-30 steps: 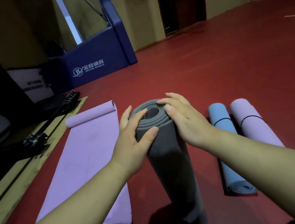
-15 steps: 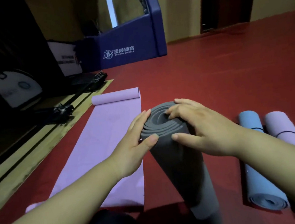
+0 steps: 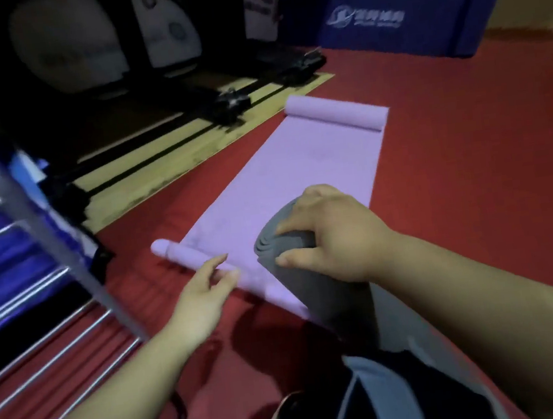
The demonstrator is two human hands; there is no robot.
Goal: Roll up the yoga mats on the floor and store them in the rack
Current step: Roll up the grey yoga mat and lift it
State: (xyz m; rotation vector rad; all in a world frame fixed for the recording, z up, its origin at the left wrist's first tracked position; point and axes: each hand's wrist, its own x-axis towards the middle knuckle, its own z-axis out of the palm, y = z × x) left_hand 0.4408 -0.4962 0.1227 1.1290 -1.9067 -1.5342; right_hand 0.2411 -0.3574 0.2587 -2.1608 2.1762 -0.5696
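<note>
red floor (image 3: pixel 469 159) | purple mat (image 3: pixel 298 172) flat, ends curled; perhaps wooden platform (image 3: pixel 159 164)

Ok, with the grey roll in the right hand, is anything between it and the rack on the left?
Mostly bare red floor. The right hand grips the grey roll at its top; between it and the rack lie only the purple mat's curled near end, low on the floor, and the open left hand above it.
</note>
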